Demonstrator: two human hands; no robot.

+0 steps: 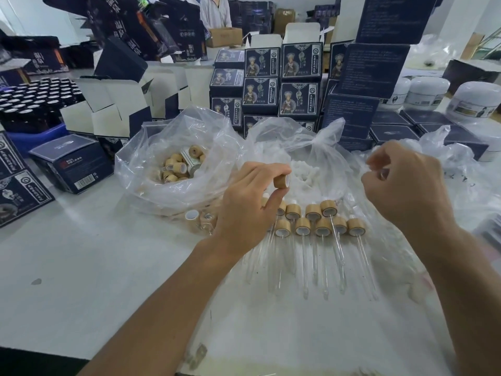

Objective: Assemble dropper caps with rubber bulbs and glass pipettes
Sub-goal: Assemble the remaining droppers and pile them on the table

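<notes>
Bamboo-look cylinders with white liners fill much of the centre of the frame. The left hand (249,204) pinches one such cap (282,181) between thumb and curled fingers, its round open end turned right toward the other hand, above the bench (81,267). The right hand (406,191), centre right, has its fingers curled in toward the thumb; they are motion-blurred, and whether they pinch anything I cannot tell.

Below and between the hands, finished droppers (322,226) lie in two rows on a sheet of clear, crinkled plastic (311,335), each a short wood-grain collar with a thin clear glass pipette pointing toward the lower edge of the frame. A few loose collars (200,219) lie just left of the left wrist.

Left of centre, a crumpled transparent bag (151,158) holds a heap of loose caps (179,165). Beside it, at centre, a second clear bag (295,142) holds small white soft-looking pieces (306,175), piled together.

Behind the bags stand stacks of dark navy printed cartons (282,85), some open with white flaps up. Rows of dark bottles (35,99) sit at the upper left, and squat white round jars (428,92) at the upper right. A person in a light top (215,10) stands at the top of the frame.
</notes>
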